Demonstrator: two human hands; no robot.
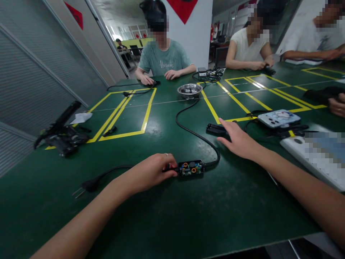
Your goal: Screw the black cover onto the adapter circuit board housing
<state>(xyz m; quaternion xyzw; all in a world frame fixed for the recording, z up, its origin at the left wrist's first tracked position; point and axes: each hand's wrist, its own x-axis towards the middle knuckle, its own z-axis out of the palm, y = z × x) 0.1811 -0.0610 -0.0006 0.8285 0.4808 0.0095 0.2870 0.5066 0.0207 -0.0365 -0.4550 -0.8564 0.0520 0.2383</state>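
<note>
An uncovered black case with a circuit board (191, 168) lies on the green table in front of me, its coils and small parts facing up. At the left end of this case, my left hand (153, 169) is closed on the black power cord (115, 169). That cord runs left to a plug (90, 184) with bare metal prongs. From the case's right end, another black cable (198, 133) curves away toward a steel bowl. My right hand (237, 139), thumb and fingers apart, hovers at a black plastic cover (215, 129); whether it touches the cover I cannot tell.
The steel bowl (189, 91) holds small parts. At left lie black plastic pieces (63, 133) and a small black part (110, 131). A phone (279, 118) and a white device (315, 158) sit at right. Co-workers (165, 54) sit across the table (172, 223), handling cables.
</note>
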